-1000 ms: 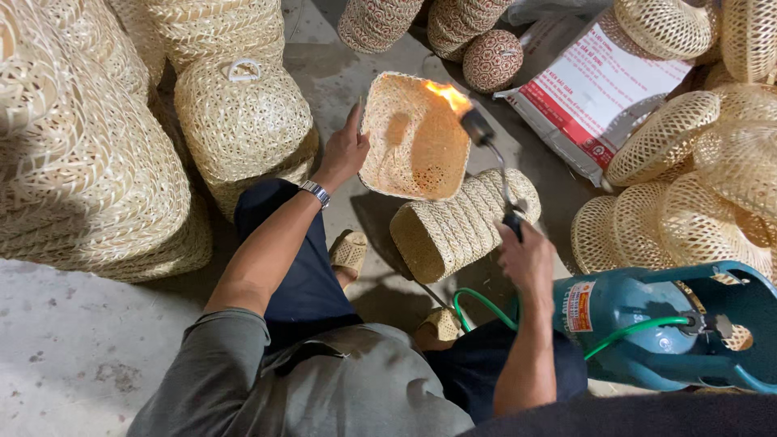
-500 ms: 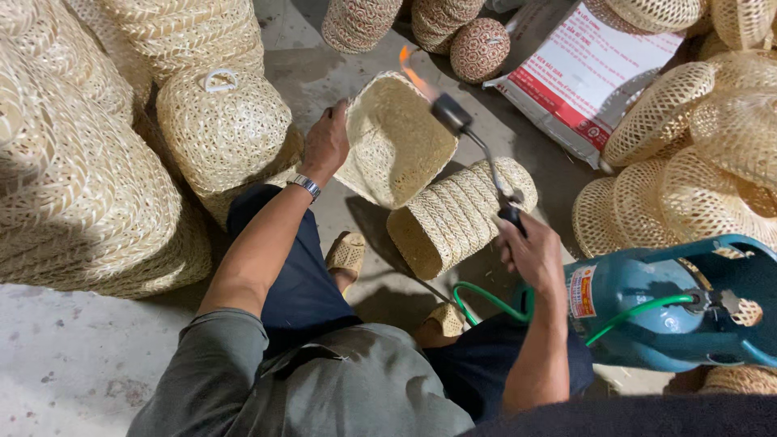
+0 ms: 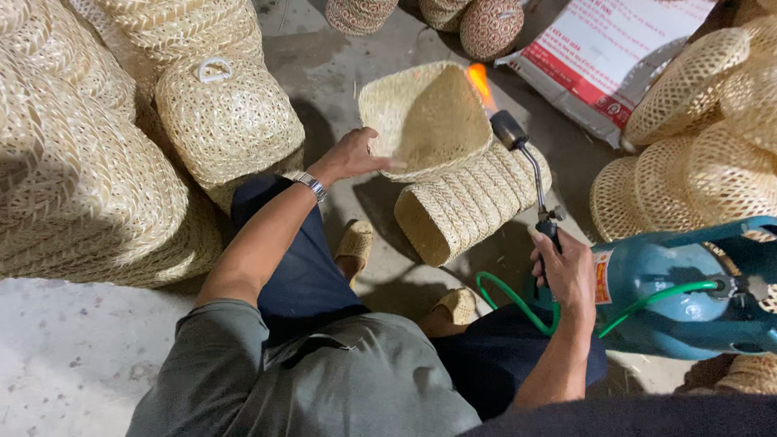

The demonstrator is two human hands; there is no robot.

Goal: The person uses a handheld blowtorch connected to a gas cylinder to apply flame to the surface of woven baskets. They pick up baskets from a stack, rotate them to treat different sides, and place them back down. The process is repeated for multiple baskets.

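The left hand (image 3: 350, 156) grips the rim of a woven basket (image 3: 421, 117), tilted above the floor (image 3: 73, 356). The right hand (image 3: 565, 267) is clenched around a gas torch (image 3: 530, 174), whose flame (image 3: 479, 81) touches the basket's edge, above another basket lying on its side (image 3: 469, 202).

White-and-red printed sack (image 3: 623, 57) lies flat upper right; red label (image 3: 603, 277) on cylinder.

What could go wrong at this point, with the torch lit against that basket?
1. The flame licks the rim of the woven basket held by the left hand; it may scorch or catch.
2. Stacked baskets sit just under the torch in the right hand.
3. The blue gas cylinder and green hose lie close by.
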